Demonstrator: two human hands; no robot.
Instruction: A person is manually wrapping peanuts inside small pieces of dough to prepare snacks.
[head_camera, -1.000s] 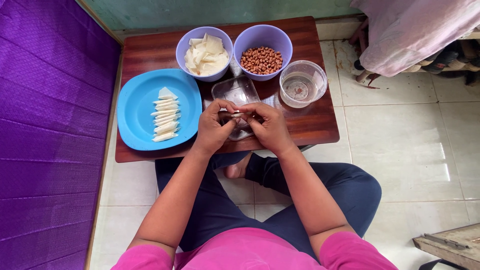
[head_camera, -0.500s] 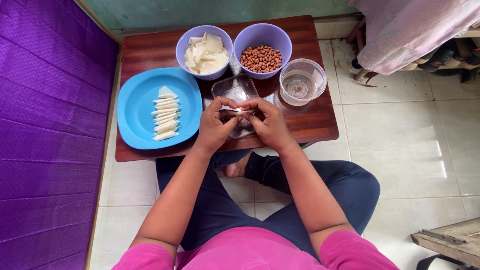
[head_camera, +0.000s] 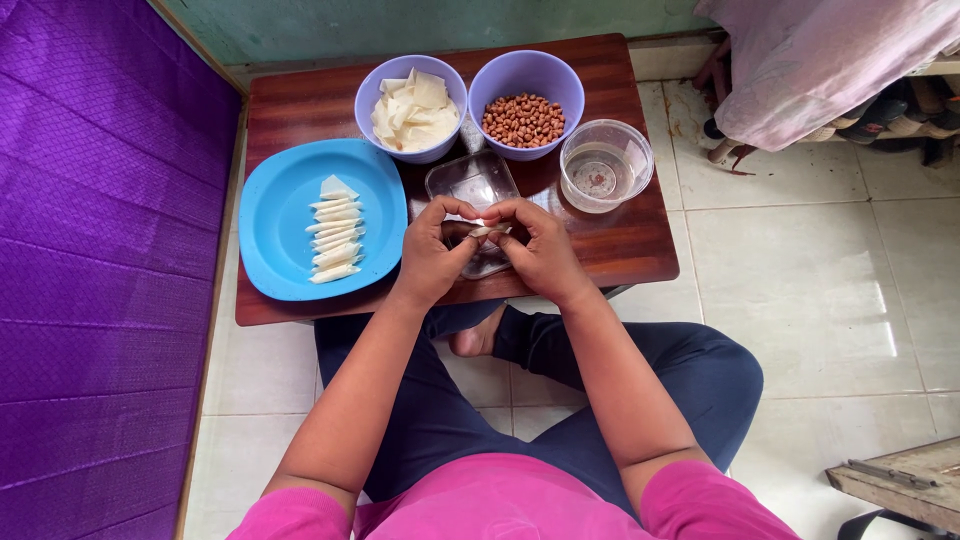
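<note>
My left hand (head_camera: 432, 250) and my right hand (head_camera: 538, 247) meet over a small clear rectangular tray (head_camera: 468, 181) on a low brown wooden table (head_camera: 640, 240). Between the fingertips of both hands I pinch a small pale pastry wrapper (head_camera: 482, 230), mostly hidden by the fingers. Left of my hands, a blue plate (head_camera: 280, 215) carries a row of several folded pale pastry pieces (head_camera: 333, 237). Behind the tray stand a lilac bowl of pale wrapper sheets (head_camera: 411, 103) and a lilac bowl of peanuts (head_camera: 525, 119).
A clear round container (head_camera: 605, 165) with a little water sits at the table's right. A purple mat (head_camera: 90, 250) lies along the left. Pink cloth (head_camera: 820, 60) hangs over something at the top right. My crossed legs in dark trousers (head_camera: 700, 370) rest on white floor tiles.
My hands have stayed over the clear tray; the fingers shifted slightly as they work the wrapper. Nothing else moved.
</note>
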